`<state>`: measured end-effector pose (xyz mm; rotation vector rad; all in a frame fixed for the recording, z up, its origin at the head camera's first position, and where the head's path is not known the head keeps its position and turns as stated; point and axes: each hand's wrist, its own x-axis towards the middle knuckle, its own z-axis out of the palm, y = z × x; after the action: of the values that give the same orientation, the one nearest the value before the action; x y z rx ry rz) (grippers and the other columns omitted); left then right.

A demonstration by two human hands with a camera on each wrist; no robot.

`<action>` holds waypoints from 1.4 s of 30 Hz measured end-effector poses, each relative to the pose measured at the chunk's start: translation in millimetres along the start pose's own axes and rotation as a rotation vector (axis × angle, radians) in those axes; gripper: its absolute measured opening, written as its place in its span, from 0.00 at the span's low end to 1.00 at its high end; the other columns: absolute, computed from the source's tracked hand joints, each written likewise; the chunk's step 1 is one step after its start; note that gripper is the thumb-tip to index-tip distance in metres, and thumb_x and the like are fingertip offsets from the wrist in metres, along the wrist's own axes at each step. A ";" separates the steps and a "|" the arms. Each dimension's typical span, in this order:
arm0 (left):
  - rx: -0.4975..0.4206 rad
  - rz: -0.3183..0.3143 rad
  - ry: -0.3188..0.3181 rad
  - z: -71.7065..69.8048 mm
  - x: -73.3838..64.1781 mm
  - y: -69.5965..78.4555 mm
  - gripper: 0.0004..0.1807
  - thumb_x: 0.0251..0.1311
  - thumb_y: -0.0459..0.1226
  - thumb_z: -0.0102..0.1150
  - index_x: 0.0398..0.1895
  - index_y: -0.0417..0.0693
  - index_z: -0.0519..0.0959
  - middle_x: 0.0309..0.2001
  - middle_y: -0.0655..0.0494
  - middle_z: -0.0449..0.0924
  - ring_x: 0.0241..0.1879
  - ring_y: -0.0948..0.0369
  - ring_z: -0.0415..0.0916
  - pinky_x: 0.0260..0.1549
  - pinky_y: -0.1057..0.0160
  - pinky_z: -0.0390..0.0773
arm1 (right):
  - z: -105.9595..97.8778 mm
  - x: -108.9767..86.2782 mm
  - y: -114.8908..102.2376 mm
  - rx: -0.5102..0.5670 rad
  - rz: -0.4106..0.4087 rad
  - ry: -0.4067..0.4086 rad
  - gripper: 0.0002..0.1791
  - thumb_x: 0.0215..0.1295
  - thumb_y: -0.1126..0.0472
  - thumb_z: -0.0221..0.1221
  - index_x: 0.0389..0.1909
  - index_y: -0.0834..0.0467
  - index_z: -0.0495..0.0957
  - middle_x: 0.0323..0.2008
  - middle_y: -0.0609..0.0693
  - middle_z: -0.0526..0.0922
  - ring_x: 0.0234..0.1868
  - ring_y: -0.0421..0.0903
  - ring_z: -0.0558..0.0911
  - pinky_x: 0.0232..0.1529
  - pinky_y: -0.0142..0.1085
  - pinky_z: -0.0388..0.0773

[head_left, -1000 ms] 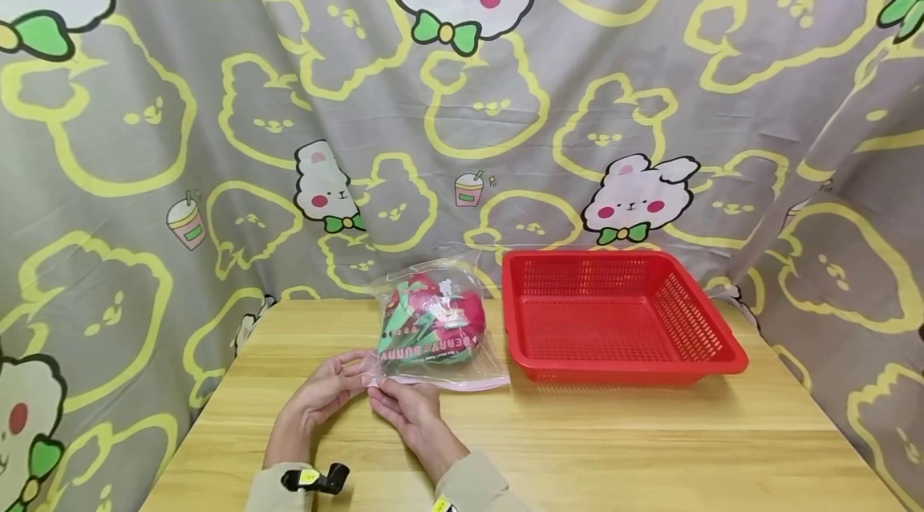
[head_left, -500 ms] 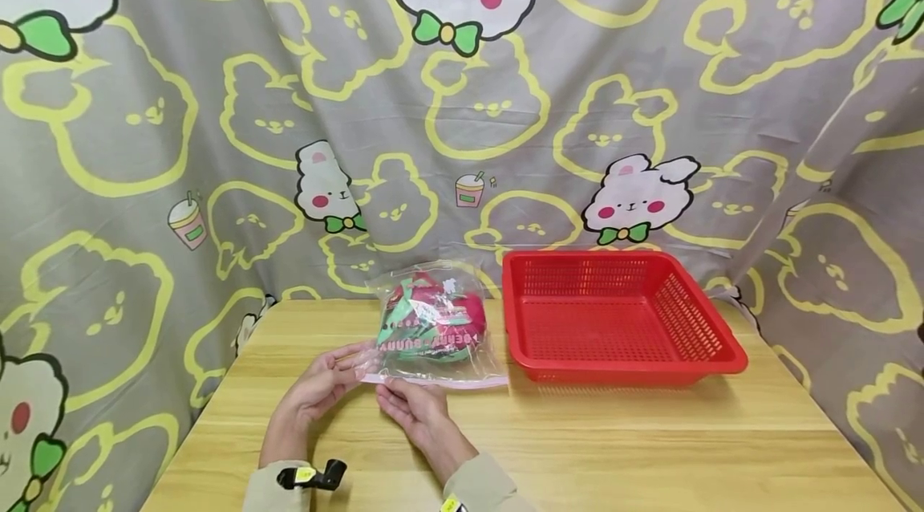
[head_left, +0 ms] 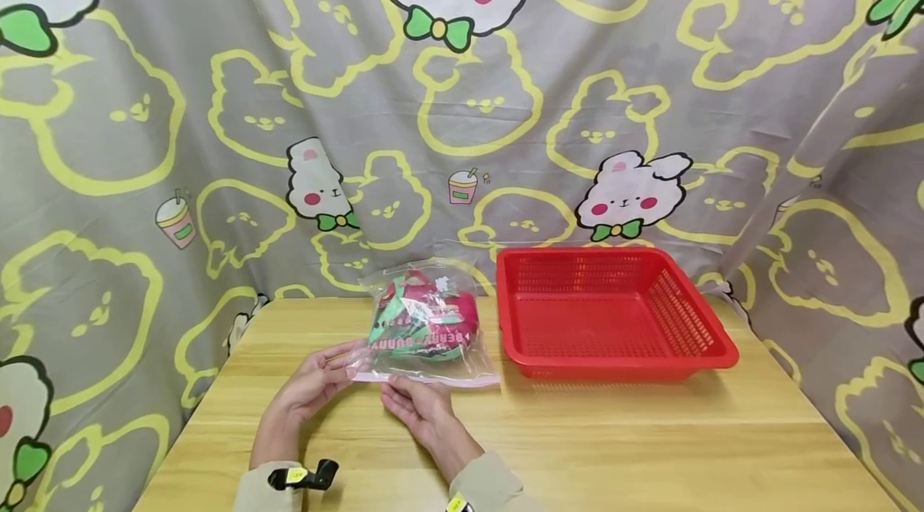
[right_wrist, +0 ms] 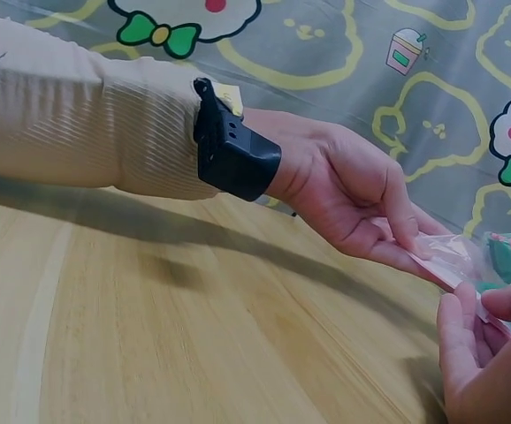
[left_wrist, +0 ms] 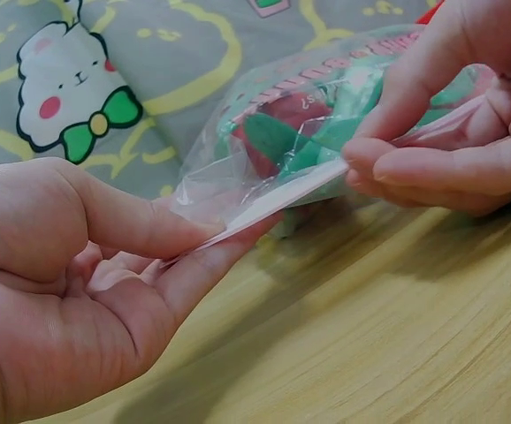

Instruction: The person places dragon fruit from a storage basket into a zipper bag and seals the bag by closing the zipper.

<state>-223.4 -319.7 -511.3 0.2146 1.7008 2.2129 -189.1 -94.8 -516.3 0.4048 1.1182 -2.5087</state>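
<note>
A clear zip bag (head_left: 422, 367) with pink lettering lies toward the back of the table, its pale pink zip strip (left_wrist: 278, 196) facing me. Through the plastic show crumpled-looking green and deep pink contents (head_left: 455, 311); what they are I cannot tell. My left hand (head_left: 306, 388) pinches the strip's left end between thumb and fingers. A little to the right, my right hand (head_left: 426, 416) pinches the same strip, thumb on top and fingers curled beneath. In the left wrist view a short stretch of strip runs between the two hands.
Right of the bag stands a red plastic basket (head_left: 621, 367) with slotted walls, close to it. Both rest on a wooden table (head_left: 613, 448). A grey curtain (head_left: 491, 215) with rabbit prints hangs behind the table and along its sides.
My right hand has slid rightward along the zip strip, away from the left hand. The left hand keeps hold of the left end. The whole head view has shifted slightly.
</note>
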 end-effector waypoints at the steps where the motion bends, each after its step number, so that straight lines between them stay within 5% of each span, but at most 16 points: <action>1: 0.007 -0.002 0.009 -0.4 -0.5 0.6 0.33 0.67 0.18 0.49 0.74 0.23 0.53 0.59 0.49 0.82 0.56 0.57 0.82 0.58 0.60 0.77 | -0.1 0.0 -0.7 -0.005 -0.002 0.002 0.08 0.63 0.75 0.64 0.42 0.74 0.81 0.32 0.60 0.88 0.36 0.48 0.89 0.48 0.43 0.85; 12: 0.016 -0.024 0.068 -2.0 -3.0 -0.4 0.35 0.66 0.17 0.51 0.75 0.23 0.53 0.58 0.47 0.82 0.55 0.57 0.82 0.58 0.60 0.77 | -7.1 0.4 -3.1 -0.017 -0.006 -0.002 0.07 0.62 0.75 0.64 0.41 0.73 0.81 0.32 0.61 0.88 0.35 0.48 0.89 0.47 0.43 0.85; 42: -0.020 -0.005 0.034 0.2 -3.8 2.1 0.33 0.67 0.17 0.48 0.74 0.20 0.52 0.56 0.50 0.83 0.55 0.57 0.82 0.55 0.62 0.79 | -31.2 -8.0 -25.3 -0.011 -0.020 0.021 0.05 0.63 0.75 0.64 0.40 0.72 0.82 0.32 0.61 0.88 0.36 0.49 0.89 0.49 0.45 0.84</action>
<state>-220.2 -321.3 -508.9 0.1686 1.6942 2.2417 -189.6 -53.8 -516.7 0.4202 1.1495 -2.5196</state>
